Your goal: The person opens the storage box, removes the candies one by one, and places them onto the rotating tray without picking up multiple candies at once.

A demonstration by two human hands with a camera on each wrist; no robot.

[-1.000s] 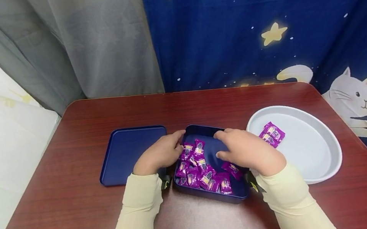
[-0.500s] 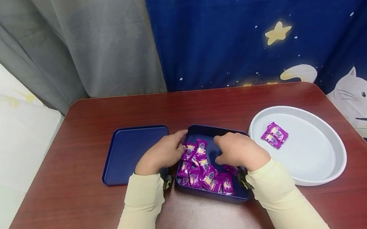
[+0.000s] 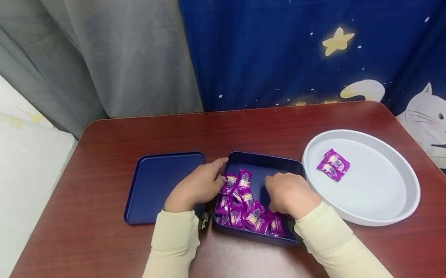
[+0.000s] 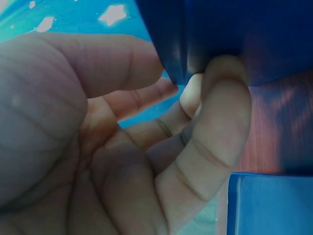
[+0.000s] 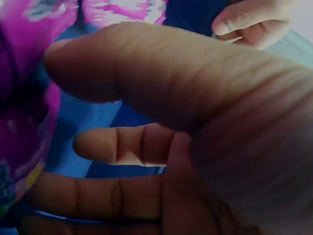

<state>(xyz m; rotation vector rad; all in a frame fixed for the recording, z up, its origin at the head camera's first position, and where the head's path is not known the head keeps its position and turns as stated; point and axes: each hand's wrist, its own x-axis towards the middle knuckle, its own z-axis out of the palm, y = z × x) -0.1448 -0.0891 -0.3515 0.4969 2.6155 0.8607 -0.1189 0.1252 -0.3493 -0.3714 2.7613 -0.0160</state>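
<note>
A dark blue box (image 3: 257, 238) stands mid-table, with several purple candy packets (image 3: 236, 216) along its left and front sides. My left hand (image 3: 200, 185) pinches the box's left wall near its far corner. In the left wrist view the thumb and bent fingers (image 4: 222, 122) meet that blue wall. My right hand (image 3: 291, 195) reaches down inside the box, over its right half. From the right wrist, its thumb and nearly straight fingers (image 5: 98, 196) are spread apart, their tips right at a purple packet (image 5: 19, 147). The head view hides those fingertips.
A flat dark blue lid-like tray (image 3: 161, 187) lies left of the box. Close on the right stands an oval white tray (image 3: 373, 189), with two purple packets (image 3: 333, 165) near its left side. A curtain (image 3: 260, 35) hangs behind the brown table (image 3: 90, 222).
My right hand has moved down and in over the box's right half, covering a packet that lay there. My left hand has kept its place on the wall. The view shifts slightly.
</note>
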